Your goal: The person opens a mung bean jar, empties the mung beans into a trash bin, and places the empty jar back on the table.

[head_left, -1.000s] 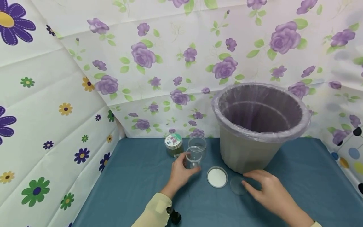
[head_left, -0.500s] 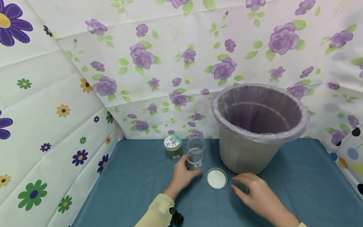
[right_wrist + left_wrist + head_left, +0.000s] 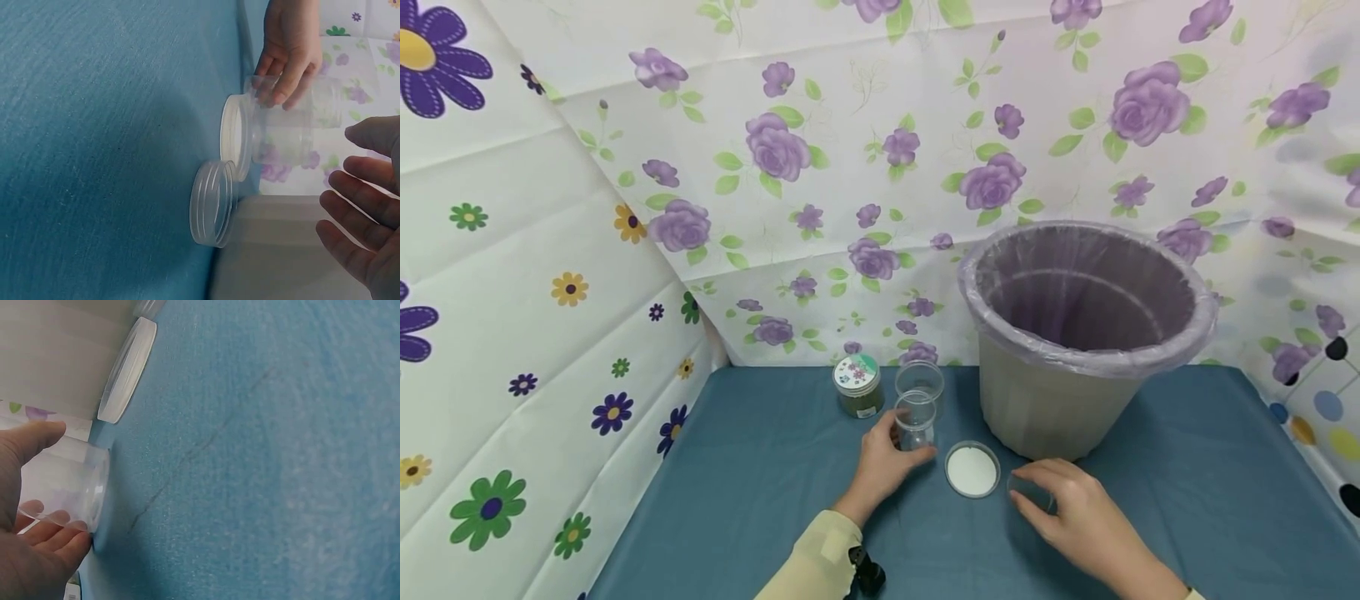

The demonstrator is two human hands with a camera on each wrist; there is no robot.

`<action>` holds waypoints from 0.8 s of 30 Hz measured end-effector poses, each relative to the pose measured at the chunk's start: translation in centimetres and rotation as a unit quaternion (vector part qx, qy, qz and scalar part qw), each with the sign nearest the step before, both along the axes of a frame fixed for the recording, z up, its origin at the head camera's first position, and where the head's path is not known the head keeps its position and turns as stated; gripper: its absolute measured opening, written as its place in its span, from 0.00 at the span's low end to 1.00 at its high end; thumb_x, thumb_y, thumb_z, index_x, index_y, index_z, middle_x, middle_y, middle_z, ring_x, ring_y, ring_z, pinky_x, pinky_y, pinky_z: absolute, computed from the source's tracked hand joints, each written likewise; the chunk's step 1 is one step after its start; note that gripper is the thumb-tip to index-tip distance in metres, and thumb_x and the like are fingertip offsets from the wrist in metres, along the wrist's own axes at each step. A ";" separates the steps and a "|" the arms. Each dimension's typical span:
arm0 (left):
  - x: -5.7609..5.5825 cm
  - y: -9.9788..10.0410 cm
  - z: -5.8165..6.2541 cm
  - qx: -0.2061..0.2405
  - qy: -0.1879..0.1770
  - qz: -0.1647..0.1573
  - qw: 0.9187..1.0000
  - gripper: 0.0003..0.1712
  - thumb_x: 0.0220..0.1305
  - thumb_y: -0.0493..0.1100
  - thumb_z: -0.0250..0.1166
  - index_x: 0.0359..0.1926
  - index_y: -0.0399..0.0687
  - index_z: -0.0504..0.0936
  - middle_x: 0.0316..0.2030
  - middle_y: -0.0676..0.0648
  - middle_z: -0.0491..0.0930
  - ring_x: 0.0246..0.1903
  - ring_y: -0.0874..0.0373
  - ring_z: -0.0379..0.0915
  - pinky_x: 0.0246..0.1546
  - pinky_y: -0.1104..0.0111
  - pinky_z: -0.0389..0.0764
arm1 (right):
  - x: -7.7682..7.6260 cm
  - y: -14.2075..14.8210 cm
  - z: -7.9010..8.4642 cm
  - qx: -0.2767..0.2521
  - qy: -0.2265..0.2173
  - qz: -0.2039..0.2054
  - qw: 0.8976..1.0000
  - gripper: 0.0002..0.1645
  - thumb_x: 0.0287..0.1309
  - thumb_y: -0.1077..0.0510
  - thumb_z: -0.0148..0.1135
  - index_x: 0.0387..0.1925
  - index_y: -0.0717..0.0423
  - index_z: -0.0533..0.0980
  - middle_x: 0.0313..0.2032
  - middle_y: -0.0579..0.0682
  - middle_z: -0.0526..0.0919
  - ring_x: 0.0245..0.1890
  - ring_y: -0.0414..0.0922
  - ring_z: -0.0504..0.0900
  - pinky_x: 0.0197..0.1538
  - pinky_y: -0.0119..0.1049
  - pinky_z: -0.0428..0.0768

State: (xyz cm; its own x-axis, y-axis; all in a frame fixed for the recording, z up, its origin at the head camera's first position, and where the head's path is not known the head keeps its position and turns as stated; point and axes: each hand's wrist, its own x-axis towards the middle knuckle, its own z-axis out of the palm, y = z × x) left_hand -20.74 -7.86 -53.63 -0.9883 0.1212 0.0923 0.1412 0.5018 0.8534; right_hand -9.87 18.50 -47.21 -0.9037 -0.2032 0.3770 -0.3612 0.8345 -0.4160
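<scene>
Left of the bin, left hand is gripping a jar, seemingly steadying it; right hand is hovering loose-fingered.

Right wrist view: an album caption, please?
Left hand around a clear jar, right hand open near a clear lid and white lid.

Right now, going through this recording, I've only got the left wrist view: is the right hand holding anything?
Observer: No, in the right wrist view the right hand is apart from the round clear plastic lid.

Operator: Understood. I can see the left hand gripping the round clear plastic cup; does anything stand behind it?

Observer: Yes, in the head view another round clear plastic container stands just behind that cup.
</scene>
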 end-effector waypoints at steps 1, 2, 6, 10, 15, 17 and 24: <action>0.0 0.0 0.0 0.001 -0.001 -0.002 1.000 0.42 0.46 0.52 0.74 0.62 0.49 0.68 0.51 0.48 0.77 0.52 0.54 0.75 0.52 0.60 0.79 | 0.0 0.0 0.1 -0.001 -0.003 -0.002 1.000 0.15 0.45 0.47 0.72 0.37 0.30 0.80 0.37 0.29 0.80 0.38 0.30 0.79 0.37 0.30 0.81; 0.0 -0.1 0.1 0.003 -0.001 -0.005 1.000 0.43 0.45 0.51 0.75 0.63 0.48 0.67 0.52 0.47 0.76 0.53 0.53 0.75 0.53 0.61 0.79 | 0.0 0.0 0.1 -0.002 -0.006 -0.005 1.000 0.15 0.45 0.47 0.72 0.37 0.30 0.80 0.37 0.29 0.80 0.38 0.30 0.79 0.37 0.30 0.81; 0.5 -0.8 0.9 -0.003 0.006 -0.002 1.000 0.47 0.43 0.48 0.77 0.64 0.47 0.65 0.58 0.44 0.73 0.58 0.51 0.71 0.57 0.59 0.76 | 0.2 0.0 0.4 -0.015 -0.011 -0.009 1.000 0.15 0.46 0.45 0.71 0.38 0.28 0.79 0.38 0.29 0.80 0.39 0.30 0.79 0.38 0.30 0.81; 1.0 -2.6 2.4 0.014 0.023 0.031 0.999 0.44 0.42 0.45 0.77 0.63 0.51 0.67 0.58 0.43 0.73 0.58 0.50 0.71 0.56 0.57 0.76 | 0.5 -0.1 0.7 -0.045 -0.007 -0.023 0.999 0.14 0.49 0.41 0.68 0.40 0.28 0.78 0.39 0.29 0.80 0.41 0.31 0.80 0.41 0.33 0.82; 1.2 -5.9 3.6 0.108 0.062 0.120 0.985 0.32 0.45 0.41 0.75 0.54 0.52 0.74 0.48 0.41 0.78 0.48 0.53 0.77 0.48 0.56 0.81 | 0.6 -0.5 0.7 -0.108 -0.011 -0.074 0.991 0.15 0.51 0.38 0.64 0.40 0.34 0.80 0.41 0.36 0.83 0.42 0.39 0.82 0.43 0.41 0.83; 1.1 -6.9 3.8 0.118 0.071 0.161 0.977 0.33 0.46 0.43 0.75 0.55 0.53 0.73 0.48 0.42 0.77 0.48 0.53 0.75 0.49 0.55 0.80 | 0.6 -0.6 0.6 -0.123 -0.018 -0.092 0.988 0.16 0.50 0.37 0.64 0.40 0.36 0.81 0.41 0.38 0.83 0.43 0.41 0.83 0.44 0.44 0.83; -0.9 -7.8 3.1 0.060 0.020 0.198 0.978 0.58 0.40 0.60 0.75 0.69 0.58 0.54 0.66 0.47 0.61 0.66 0.51 0.59 0.61 0.53 0.71 | 0.5 -0.9 0.2 -0.133 -0.057 -0.110 0.983 0.22 0.50 0.32 0.61 0.43 0.36 0.80 0.44 0.41 0.83 0.46 0.44 0.82 0.47 0.48 0.82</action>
State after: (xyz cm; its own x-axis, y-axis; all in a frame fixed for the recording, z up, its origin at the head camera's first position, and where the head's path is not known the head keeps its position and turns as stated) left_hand -21.61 -15.68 -50.50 -0.9511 -0.2837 0.1224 -0.0085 0.4201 0.9074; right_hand -9.42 17.62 -46.97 -0.9542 0.0941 0.2840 -0.1227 0.7428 -0.6581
